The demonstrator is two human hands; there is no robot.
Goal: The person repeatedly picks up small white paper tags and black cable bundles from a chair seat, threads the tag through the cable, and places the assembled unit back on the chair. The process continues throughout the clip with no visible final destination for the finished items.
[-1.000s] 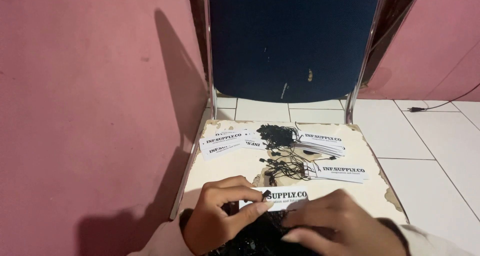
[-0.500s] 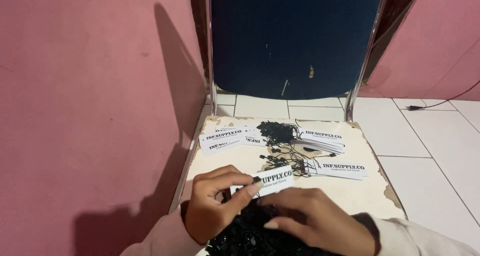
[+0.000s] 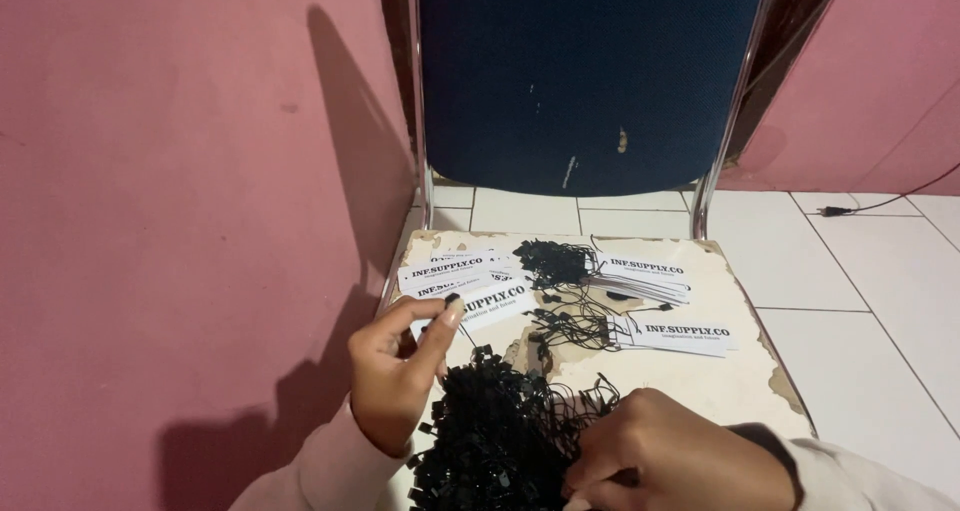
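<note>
Vs 0.5 s ago: card (image 3: 492, 306) has been lifted off the near edge of the seat (image 3: 740, 371) and carried up-left, now held over the left card stack (image 3: 440, 271); head cam tipped slightly too, so part of the shift is view only. Judged: one card has been picked out and is ready to take a string, no string seen through it yet. L→R: wall (image 3: 180, 221) pink, shadow on it. Left hand (image 3: 400, 371) is closed in a pinch, thumb and forefinger on the card's left end, other fingers curled. Card is white, rectangular, black print side up; long axis runs lower-left to upper-right, free end pointing up-right toward the chair back (image 3: 590, 71), slight tilt. Black strings pile (image 3: 490, 431) lies just below/right of that hand, at the seat's near edge. Small string clumps (image 3: 565, 291) mid-seat. Right hand (image 3: 670, 461) is laid on the pile's right side, fingers bent into it; whether a string is gripped can't be told. Further right: two more card stacks (image 3: 660, 306) on the seat, tile floor (image 3: 860, 301) beyond.
</note>
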